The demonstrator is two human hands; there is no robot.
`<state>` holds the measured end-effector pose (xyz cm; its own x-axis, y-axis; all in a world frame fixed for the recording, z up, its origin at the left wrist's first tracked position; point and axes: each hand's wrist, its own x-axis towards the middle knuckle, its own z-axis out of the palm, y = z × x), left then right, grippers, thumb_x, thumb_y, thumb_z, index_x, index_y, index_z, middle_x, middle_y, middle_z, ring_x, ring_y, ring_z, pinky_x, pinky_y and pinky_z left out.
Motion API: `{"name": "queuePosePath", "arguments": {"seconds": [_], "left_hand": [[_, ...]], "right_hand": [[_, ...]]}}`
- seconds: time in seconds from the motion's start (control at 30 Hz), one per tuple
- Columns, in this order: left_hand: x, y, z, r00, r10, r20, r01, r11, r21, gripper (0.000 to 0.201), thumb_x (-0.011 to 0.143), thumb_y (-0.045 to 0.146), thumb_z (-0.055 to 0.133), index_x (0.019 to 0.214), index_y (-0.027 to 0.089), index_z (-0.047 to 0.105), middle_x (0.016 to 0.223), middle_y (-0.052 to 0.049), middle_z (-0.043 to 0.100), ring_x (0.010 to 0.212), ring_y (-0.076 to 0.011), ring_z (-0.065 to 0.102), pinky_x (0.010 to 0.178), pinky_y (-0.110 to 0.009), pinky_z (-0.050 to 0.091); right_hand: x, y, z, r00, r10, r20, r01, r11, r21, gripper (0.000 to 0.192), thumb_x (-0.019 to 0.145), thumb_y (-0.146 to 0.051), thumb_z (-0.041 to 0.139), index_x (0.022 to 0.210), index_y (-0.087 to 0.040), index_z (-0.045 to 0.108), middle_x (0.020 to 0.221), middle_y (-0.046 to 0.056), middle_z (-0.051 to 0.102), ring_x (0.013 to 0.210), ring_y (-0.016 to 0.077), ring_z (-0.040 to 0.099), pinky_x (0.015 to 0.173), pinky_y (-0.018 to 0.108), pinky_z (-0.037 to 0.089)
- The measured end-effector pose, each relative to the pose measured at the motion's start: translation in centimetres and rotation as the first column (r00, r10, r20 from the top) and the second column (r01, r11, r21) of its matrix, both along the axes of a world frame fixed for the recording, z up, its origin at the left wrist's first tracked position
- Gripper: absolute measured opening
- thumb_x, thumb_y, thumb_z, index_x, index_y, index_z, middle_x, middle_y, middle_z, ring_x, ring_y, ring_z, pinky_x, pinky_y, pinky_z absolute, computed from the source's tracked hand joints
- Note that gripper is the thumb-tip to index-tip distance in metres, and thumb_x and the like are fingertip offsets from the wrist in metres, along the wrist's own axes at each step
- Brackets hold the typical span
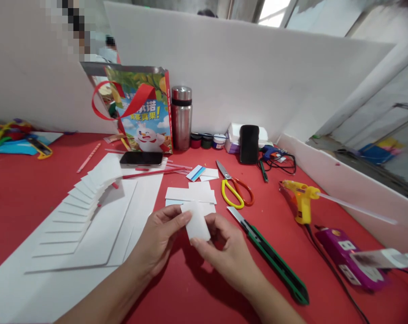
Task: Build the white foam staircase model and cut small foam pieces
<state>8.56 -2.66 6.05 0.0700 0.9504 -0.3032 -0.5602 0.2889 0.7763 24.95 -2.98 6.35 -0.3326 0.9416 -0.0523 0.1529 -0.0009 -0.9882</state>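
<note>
Red worktop under everything. Left: white boards bearing a stepped row of white cards; a stray left forearm could knock the row askew. Near right: green cutter, blade bare, tip close to the right hand; a blind reach rightward risks a nick. Centre: left grip and right grip both closed, pinching the white card, tilted above the worktop. Judgement: uneven thumb pressure could crease it.

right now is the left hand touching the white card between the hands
Touching: the head view shows the left hand with its thumb on the white card.
</note>
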Motion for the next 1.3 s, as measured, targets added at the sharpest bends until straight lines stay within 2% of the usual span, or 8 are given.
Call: {"name": "queuePosePath", "arguments": {"seconds": [0.2,0.33,0.5,0.63,0.8,0.93,1.17,1.3], "left_hand": [[-0.5,0.2,0.5,0.998,0.020,0.068,-0.013,0.995,-0.096,0.024,0.068,0.024,0.090,0.082,0.012,0.075,0.070,-0.003,0.071,0.067,-0.0145,0.067,0.066,-0.024,0.054],[-0.7,0.3,0.4,0.999,0.010,0.051,-0.003,0.993,-0.121,0.024,0.068,0.025,0.089,0.078,0.012,0.072,0.068,-0.002,0.069,0.065,-0.0149,0.066,0.066,-0.026,0.055],[0.0,0.0,0.4,0.999,-0.015,-0.045,0.009,0.991,-0.132,0.029,0.065,0.027,0.090,0.070,0.012,0.066,0.065,-0.004,0.070,0.058,-0.0135,0.064,0.061,-0.025,0.053],[0.5,-0.5,0.3,0.995,-0.045,-0.093,0.037,0.995,-0.089,0.027,0.070,0.030,0.088,0.075,0.013,0.067,0.071,-0.004,0.072,0.063,-0.0136,0.065,0.064,-0.025,0.052],[0.1,-0.7,0.6,0.983,-0.181,0.044,0.181,0.983,0.007,0.023,0.081,0.032,0.082,0.092,0.015,0.071,0.088,-0.005,0.074,0.076,-0.0127,0.067,0.075,-0.025,0.054],[0.1,-0.5,0.4,0.957,-0.261,0.126,0.257,0.965,0.047,0.027,0.081,0.025,0.082,0.103,0.015,0.071,0.100,-0.007,0.074,0.086,-0.0152,0.069,0.083,-0.027,0.054],[0.2,-0.4,-0.8,0.945,-0.282,0.166,0.273,0.959,0.078,0.026,0.081,0.021,0.081,0.103,0.017,0.069,0.107,-0.008,0.071,0.095,-0.0185,0.068,0.084,-0.028,0.052],[-0.2,-0.7,-0.6,0.941,-0.317,0.121,0.299,0.943,0.144,0.026,0.077,0.021,0.084,0.100,0.020,0.071,0.096,-0.005,0.070,0.089,-0.0170,0.066,0.080,-0.026,0.050]], "right_hand": [[0.2,0.1,0.4,0.980,0.141,-0.141,-0.170,0.961,-0.218,0.031,0.079,-0.032,0.075,0.103,-0.020,0.059,0.065,-0.008,0.052,0.053,0.0083,0.044,0.051,0.023,0.034],[0.5,0.7,0.2,0.943,0.033,-0.331,-0.145,0.937,-0.317,0.028,0.088,-0.046,0.067,0.089,-0.020,0.057,0.056,-0.010,0.044,0.044,0.0049,0.034,0.043,0.019,0.023],[0.3,1.0,-0.1,0.940,-0.056,-0.337,-0.094,0.906,-0.413,0.035,0.082,-0.045,0.077,0.078,-0.018,0.055,0.055,-0.009,0.045,0.041,0.0028,0.031,0.039,0.019,0.016],[0.4,1.0,-0.2,0.921,-0.075,-0.383,-0.128,0.869,-0.478,0.037,0.076,-0.041,0.083,0.073,-0.017,0.054,0.052,-0.010,0.041,0.040,0.0011,0.025,0.039,0.018,0.013],[1.1,1.5,-0.2,0.885,-0.155,-0.439,-0.127,0.827,-0.548,0.040,0.071,-0.039,0.087,0.071,-0.016,0.055,0.054,-0.009,0.046,0.040,-0.0007,0.020,0.039,0.018,0.010],[1.3,1.7,-0.3,0.861,-0.203,-0.467,-0.125,0.804,-0.581,0.039,0.070,-0.038,0.088,0.073,-0.016,0.057,0.053,-0.009,0.047,0.039,-0.0011,0.017,0.039,0.017,0.008],[1.3,1.6,-0.6,0.873,-0.161,-0.461,-0.132,0.831,-0.540,0.037,0.071,-0.038,0.087,0.069,-0.015,0.058,0.056,-0.007,0.047,0.043,0.0013,0.023,0.040,0.018,0.013],[1.5,1.3,-0.3,0.889,-0.092,-0.449,-0.120,0.899,-0.422,0.034,0.070,-0.038,0.088,0.072,-0.016,0.062,0.058,-0.006,0.050,0.046,0.0031,0.030,0.043,0.018,0.019]]}}
